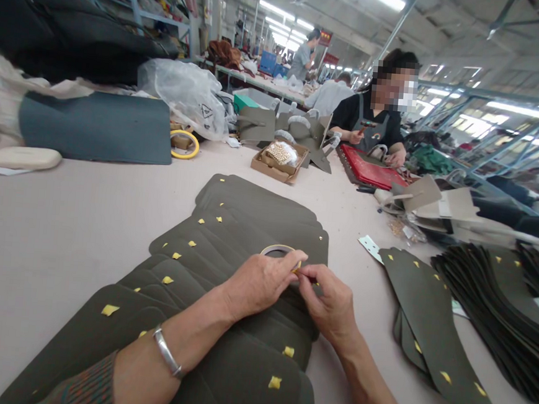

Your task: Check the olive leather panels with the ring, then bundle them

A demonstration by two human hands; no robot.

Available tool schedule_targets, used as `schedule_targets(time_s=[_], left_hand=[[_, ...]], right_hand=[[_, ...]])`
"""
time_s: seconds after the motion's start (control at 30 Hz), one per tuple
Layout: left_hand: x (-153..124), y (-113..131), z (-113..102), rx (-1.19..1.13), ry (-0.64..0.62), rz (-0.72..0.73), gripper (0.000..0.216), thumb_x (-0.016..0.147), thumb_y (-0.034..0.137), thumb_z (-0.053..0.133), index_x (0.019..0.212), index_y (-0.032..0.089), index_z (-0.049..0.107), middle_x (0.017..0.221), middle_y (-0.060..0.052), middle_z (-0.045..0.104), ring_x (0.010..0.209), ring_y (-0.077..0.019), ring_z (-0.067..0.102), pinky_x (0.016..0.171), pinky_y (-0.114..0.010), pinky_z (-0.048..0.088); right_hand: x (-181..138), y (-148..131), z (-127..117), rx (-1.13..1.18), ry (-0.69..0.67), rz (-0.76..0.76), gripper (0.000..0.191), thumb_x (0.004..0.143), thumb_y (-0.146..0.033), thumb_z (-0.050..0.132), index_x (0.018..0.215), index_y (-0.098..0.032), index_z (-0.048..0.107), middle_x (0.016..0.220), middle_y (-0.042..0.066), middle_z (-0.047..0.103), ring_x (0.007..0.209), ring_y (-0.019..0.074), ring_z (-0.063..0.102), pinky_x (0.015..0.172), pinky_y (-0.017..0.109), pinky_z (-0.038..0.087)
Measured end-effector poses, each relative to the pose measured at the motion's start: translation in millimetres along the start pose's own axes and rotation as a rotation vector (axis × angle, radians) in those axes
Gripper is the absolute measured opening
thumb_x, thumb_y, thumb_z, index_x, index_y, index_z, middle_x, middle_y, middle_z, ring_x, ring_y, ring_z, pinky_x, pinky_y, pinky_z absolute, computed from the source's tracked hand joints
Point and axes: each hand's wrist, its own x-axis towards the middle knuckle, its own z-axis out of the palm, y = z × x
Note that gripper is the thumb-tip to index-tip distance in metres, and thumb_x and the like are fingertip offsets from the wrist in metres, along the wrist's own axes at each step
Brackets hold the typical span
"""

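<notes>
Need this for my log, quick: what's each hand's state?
Left hand: closed, holding the tape roll.
Right hand: pinched shut beside the tape roll; what it grips cannot be told.

- We see dark olive-grey panels (269, 205) dotted with yellow tabs (167, 280) over the middle of our pale pinkish-beige table (85, 225).
- Our tape roll (279, 248) shows a yellow rim, grey inside.
- Our dark sleeve (91, 384) carries orange and green flecks; our bracelet (167, 351) is silver.
- Toward the table's far left corner, we find a blue-grey sheet (98, 126).
- Toward its far edge, we notice a bright red piece (370, 169).
</notes>
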Motion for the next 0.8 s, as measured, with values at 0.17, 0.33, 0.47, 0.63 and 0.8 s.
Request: schedule_targets(time_s=[0.17, 0.33, 0.47, 0.63, 0.8], left_hand=[[1, 0, -2, 0.034, -0.015, -0.012, 0.009, 0.093, 0.019, 0.047, 0.1, 0.022, 0.053, 0.093, 0.001, 0.068, 0.086, -0.0165, 0.066, 0.072, -0.026, 0.05], [2, 4, 0, 0.107, 0.068, -0.005, 0.011, 0.092, 0.018, 0.046, 0.086, 0.02, 0.054, 0.08, 0.001, 0.065, 0.077, -0.0156, 0.064, 0.066, -0.025, 0.047], [-1, 12, 3, 0.137, 0.156, 0.027, 0.016, 0.093, 0.019, 0.042, 0.081, 0.019, 0.052, 0.075, 0.001, 0.063, 0.071, -0.0146, 0.062, 0.062, -0.025, 0.045], [0, 11, 5, 0.194, 0.062, -0.013, 0.014, 0.096, 0.022, 0.043, 0.09, 0.018, 0.055, 0.082, -0.001, 0.065, 0.078, -0.0166, 0.061, 0.071, -0.028, 0.047], [3, 3, 5, 0.259, -0.031, -0.013, 0.014, 0.093, 0.014, 0.043, 0.09, 0.018, 0.056, 0.093, -0.004, 0.063, 0.089, -0.0194, 0.056, 0.083, -0.033, 0.045]], right_hand=[[-5, -1, 4, -0.127, 0.058, -0.035, 0.012, 0.085, -0.011, 0.052, 0.079, -0.018, 0.06, 0.067, 0.001, 0.063, 0.06, 0.0119, 0.058, 0.059, 0.024, 0.045], [-3, -12, 7, 0.007, 0.092, 0.226, 0.012, 0.082, -0.017, 0.055, 0.074, -0.018, 0.064, 0.064, 0.0, 0.065, 0.055, 0.0121, 0.058, 0.056, 0.024, 0.046], [2, -3, 7, 0.384, 0.111, 0.684, 0.016, 0.078, -0.032, 0.061, 0.073, -0.017, 0.064, 0.053, -0.002, 0.061, 0.044, 0.0122, 0.057, 0.046, 0.023, 0.046], [0, 40, -13, 0.489, 0.182, 0.835, 0.03, 0.069, -0.043, 0.071, 0.076, -0.014, 0.067, 0.057, 0.0, 0.063, 0.05, 0.0138, 0.059, 0.053, 0.027, 0.051], [-6, 57, -19, 0.334, 0.17, 0.772, 0.033, 0.073, -0.048, 0.069, 0.08, -0.016, 0.07, 0.069, 0.004, 0.07, 0.065, 0.0165, 0.064, 0.066, 0.029, 0.052]])
